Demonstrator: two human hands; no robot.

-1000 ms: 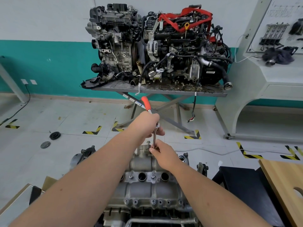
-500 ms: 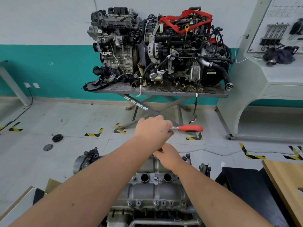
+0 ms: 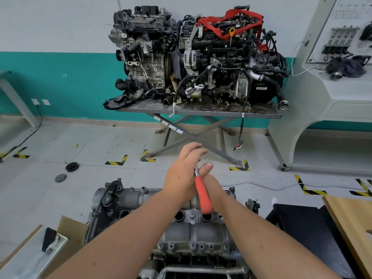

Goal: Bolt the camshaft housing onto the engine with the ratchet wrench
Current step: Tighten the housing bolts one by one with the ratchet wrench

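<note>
Left hand (image 3: 182, 175) over the head end of the ratchet wrench (image 3: 203, 195): fingers extended forward, thumb alongside the metal shank; whether the grip closes on the tool, cannot tell. Red handle slants down toward the person, its end over the camshaft housing (image 3: 193, 228). Right hand (image 3: 214, 190) just beside and behind the handle, mostly hidden; its grip cannot be told. Housing lies directly below both hands, atop the engine (image 3: 191, 258).
</note>
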